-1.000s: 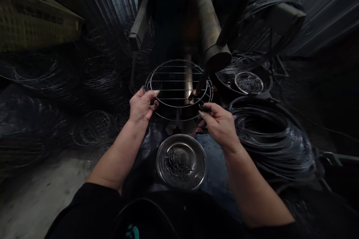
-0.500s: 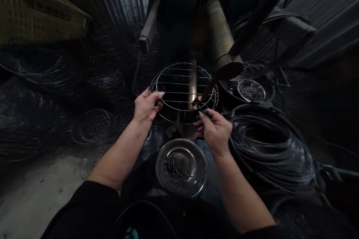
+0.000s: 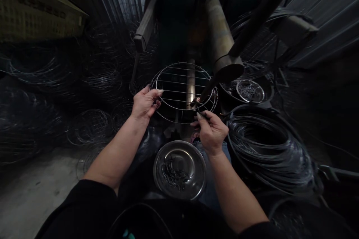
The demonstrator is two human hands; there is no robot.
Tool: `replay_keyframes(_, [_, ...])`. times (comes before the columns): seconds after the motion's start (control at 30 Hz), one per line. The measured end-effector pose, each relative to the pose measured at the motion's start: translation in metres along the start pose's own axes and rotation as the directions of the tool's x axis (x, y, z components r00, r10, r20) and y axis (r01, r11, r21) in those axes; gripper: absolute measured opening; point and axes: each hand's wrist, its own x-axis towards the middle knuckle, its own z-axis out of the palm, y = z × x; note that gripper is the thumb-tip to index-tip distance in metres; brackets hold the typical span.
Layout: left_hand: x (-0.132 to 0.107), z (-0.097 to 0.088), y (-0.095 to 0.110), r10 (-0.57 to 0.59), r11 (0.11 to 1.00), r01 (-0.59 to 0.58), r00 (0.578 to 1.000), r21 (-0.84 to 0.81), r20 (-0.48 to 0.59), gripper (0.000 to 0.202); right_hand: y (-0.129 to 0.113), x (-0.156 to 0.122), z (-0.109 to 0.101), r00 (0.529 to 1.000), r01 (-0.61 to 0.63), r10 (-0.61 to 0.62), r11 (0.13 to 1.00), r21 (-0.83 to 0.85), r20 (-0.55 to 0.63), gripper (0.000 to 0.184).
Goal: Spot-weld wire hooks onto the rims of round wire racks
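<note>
Our left grip [image 3: 145, 104] is closed around the lower left rim of the round wire rack [image 3: 182, 91], with the left fingers [image 3: 157, 95] curled over the rim wires. Our right grip [image 3: 211, 132] sits just below the rack's lower right edge, its fingertips [image 3: 199, 116] pressed together in a pinch on a small dark piece [image 3: 204, 114], too small for us to identify.

The rack lies in the middle of the frame between our two grips, its parallel wires running across a double ring. The copper-coloured tip [image 3: 196, 101] of a thick welding electrode [image 3: 221, 33] reaches down from the upper right onto the rack's right side, though we cannot tell whether it touches. A lower metal post [image 3: 190, 82] shows through the grid.

Below our grips, at lower middle, a steel bowl [image 3: 179, 170] holds a tangle of small wire pieces [image 3: 174, 175]. To the right, a large coil of dark wire [image 3: 266, 149] lies beside our right forearm [image 3: 232, 190], and beyond it a dark tub [image 3: 245, 91] holds a shallow metal dish [image 3: 250, 91]. Piles of finished wire racks [image 3: 92, 127] fill the left of the frame above the concrete floor [image 3: 33, 198], and corrugated metal sheeting [image 3: 325, 0] rises at upper right.
</note>
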Motion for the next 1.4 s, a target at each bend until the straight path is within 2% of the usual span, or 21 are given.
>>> replay_keyframes(0.13, [-0.001, 0.002, 0.001, -0.018, 1.000, 0.018, 1.000, 0.004, -0.018, 0.044, 0.002, -0.003, -0.002, 1.000, 0.025, -0.025, 1.000, 0.005, 0.001, 0.023])
replay_keyframes(0.27, [0.001, 0.002, 0.000, -0.028, 1.000, 0.028, 0.999, -0.006, 0.016, 0.045, -0.001, -0.005, -0.004, 0.998, 0.056, -0.056, 0.998, -0.035, 0.000, 0.023])
replay_keyframes(0.6, [0.022, 0.008, 0.000, -0.054, 0.998, 0.054, 0.998, 0.022, 0.021, 0.037, -0.007, 0.011, 0.004, 0.995, 0.094, -0.093, 0.995, 0.016, -0.029, 0.021])
replay_keyframes(0.83, [0.026, 0.015, 0.005, -0.034, 0.998, 0.035, 0.999, 0.057, -0.017, 0.039, -0.004, 0.016, 0.007, 0.997, 0.079, -0.079, 0.997, 0.010, -0.022, 0.022])
replay_keyframes(1.03, [0.025, 0.016, 0.007, -0.017, 0.997, 0.017, 1.000, 0.070, -0.009, 0.036, -0.005, 0.019, 0.010, 0.999, -0.011, 0.014, 0.993, 0.116, -0.032, 0.023])
replay_keyframes(1.17, [0.025, 0.016, 0.007, -0.029, 0.997, 0.029, 1.000, 0.065, -0.004, 0.034, -0.003, 0.019, 0.000, 0.998, -0.051, 0.054, 0.982, 0.183, -0.011, 0.024])
replay_keyframes(1.3, [0.026, 0.015, 0.007, -0.057, 0.997, 0.057, 0.998, 0.054, 0.002, 0.036, -0.004, 0.015, -0.019, 0.988, -0.022, 0.035, 0.996, 0.089, -0.148, 0.024])
replay_keyframes(1.4, [0.027, 0.015, 0.007, -0.073, 0.996, 0.074, 0.997, 0.054, -0.016, 0.038, -0.006, 0.012, -0.025, 0.990, 0.086, -0.094, 0.993, -0.079, -0.104, 0.022])
